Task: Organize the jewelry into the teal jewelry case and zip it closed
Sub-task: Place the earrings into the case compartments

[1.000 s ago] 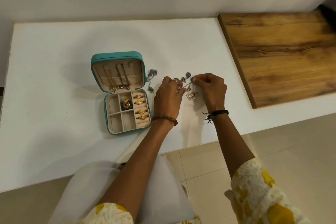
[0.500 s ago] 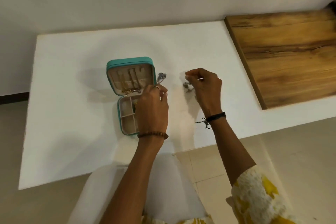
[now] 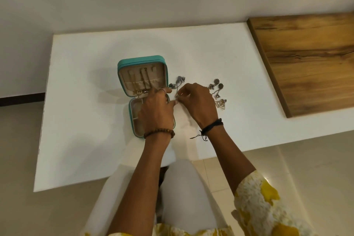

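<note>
The teal jewelry case (image 3: pixel 141 61) lies open on the white table (image 3: pixel 86 120), its lid standing up with gold necklaces hung inside. My left hand (image 3: pixel 156 111) hovers over the case's tray and hides most of the compartments. My right hand (image 3: pixel 197 103) is just right of the case. Both hands pinch a small silver earring (image 3: pixel 179 94) between their fingertips. Silver leaf-shaped earrings (image 3: pixel 178 81) lie beside the lid. More silver earrings (image 3: pixel 216 87) and a clear triangular earring (image 3: pixel 221 103) lie to the right of my right hand.
A wooden board (image 3: pixel 310 59) covers the table's right end. The table's near edge runs just behind my wrists, with tiled floor (image 3: pixel 316 168) below. A white wall stands behind the table.
My left hand has come from over the case tray toward the right hand. My right hand moved left, uncovering the earrings on the right. Both hands now meet on one small earring.
</note>
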Tool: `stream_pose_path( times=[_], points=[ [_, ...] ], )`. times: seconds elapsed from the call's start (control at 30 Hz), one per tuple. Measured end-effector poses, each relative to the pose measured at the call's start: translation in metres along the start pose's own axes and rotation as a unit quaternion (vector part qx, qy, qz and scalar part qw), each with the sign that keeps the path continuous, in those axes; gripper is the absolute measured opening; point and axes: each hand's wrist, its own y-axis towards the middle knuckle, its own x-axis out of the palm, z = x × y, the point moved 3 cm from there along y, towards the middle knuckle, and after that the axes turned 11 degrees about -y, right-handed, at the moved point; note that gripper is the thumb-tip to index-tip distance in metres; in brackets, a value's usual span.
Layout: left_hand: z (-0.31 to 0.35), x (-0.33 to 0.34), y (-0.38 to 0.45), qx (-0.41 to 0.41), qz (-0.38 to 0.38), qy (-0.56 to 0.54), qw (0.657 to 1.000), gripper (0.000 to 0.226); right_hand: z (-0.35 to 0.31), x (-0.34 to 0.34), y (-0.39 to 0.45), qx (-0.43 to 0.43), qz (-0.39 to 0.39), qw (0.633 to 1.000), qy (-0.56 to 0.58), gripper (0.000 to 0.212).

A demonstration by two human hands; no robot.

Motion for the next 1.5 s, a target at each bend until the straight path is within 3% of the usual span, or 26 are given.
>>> stream_pose_path(
  times=[0.23,0.47,0.67,0.87,1.13,1.23,1.33,1.5],
  points=[
    [-0.007,-0.008,0.012,-0.018,-0.003,-0.016,1.0,0.037,-0.008,-0.008,0.014,-0.038,0.066,0.997,-0.009,0.016],
    [-0.008,-0.008,0.013,-0.014,0.005,-0.009,1.0,0.036,-0.015,0.0,0.025,-0.054,0.003,0.994,-0.092,0.025],
    [-0.004,-0.006,0.011,0.009,0.025,-0.015,1.0,0.026,-0.004,0.003,0.006,-0.045,0.01,0.999,-0.022,0.02],
    [0.008,-0.005,0.016,0.06,0.055,0.003,0.997,0.021,0.009,-0.011,0.009,0.028,0.109,0.988,0.104,0.016],
    [0.014,-0.005,0.02,0.088,0.066,0.002,0.994,0.021,0.002,-0.009,0.026,0.025,0.031,0.998,0.055,0.016],
    [0.013,-0.005,0.019,0.069,0.06,-0.043,0.995,0.021,0.002,-0.005,0.025,0.018,0.015,0.999,0.048,0.012],
    [0.014,-0.007,0.018,0.049,0.037,-0.124,0.99,0.024,0.0,-0.018,0.019,0.032,0.03,0.987,0.154,0.011],
    [0.018,-0.001,0.017,0.033,-0.064,-0.276,0.958,0.029,-0.003,-0.049,0.004,0.034,0.053,0.971,0.232,0.012]
  ],
)
